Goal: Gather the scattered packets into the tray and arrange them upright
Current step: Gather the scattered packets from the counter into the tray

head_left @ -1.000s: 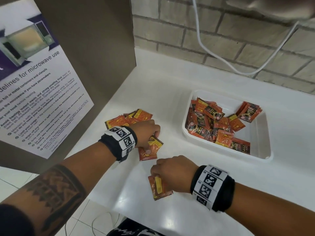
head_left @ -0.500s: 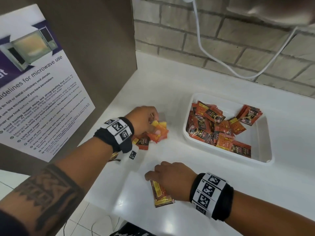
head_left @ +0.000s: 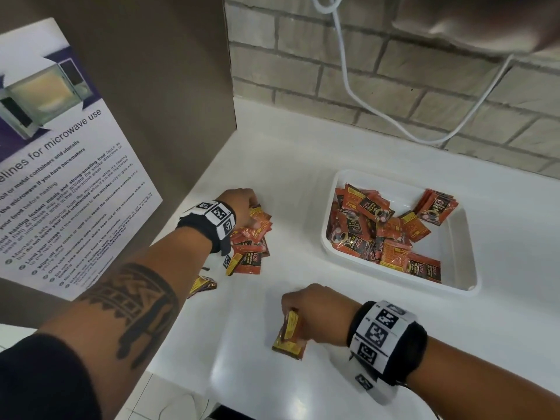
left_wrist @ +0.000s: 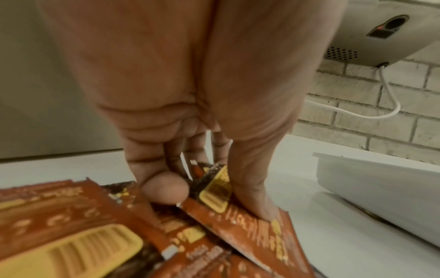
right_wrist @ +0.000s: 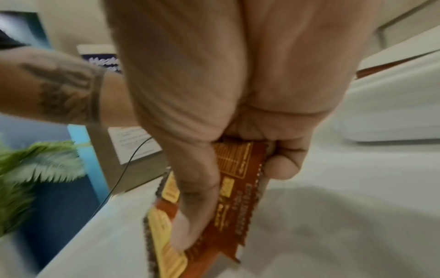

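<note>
On the white counter, left hand pinches packets from the pile; right hand grips a few. Light, slippery foil sachets, likely best held by their edges.

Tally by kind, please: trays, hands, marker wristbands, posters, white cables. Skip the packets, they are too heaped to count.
Tray: 1
Hands: 2 (left, right)
Wristbands: 2 (left, right)
Poster: 1
Cable: 1
Packets: uncounted
Total: 7
</note>
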